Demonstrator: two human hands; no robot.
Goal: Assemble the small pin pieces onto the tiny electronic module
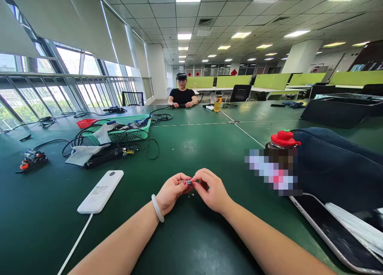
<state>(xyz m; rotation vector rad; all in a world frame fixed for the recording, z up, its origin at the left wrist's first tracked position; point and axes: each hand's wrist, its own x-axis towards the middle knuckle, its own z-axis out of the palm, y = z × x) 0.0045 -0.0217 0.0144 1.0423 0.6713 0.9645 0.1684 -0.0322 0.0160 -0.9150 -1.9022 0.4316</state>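
My left hand, with a pale bangle round its wrist, pinches a small blue-grey piece between thumb and fingers. Its exact kind is too small to make out. Against the piece's right end, my right hand has thumb and forefinger pressed together. Whatever those right fingertips hold, if anything, is hidden. Just below the hands, tiny whitish bits lie on the dark green table.
A white power bank with a cable lies left. Behind it are a green basket, cables and a red tray. At right are a red-lidded jar, a dark bag and a tablet. A person sits opposite.
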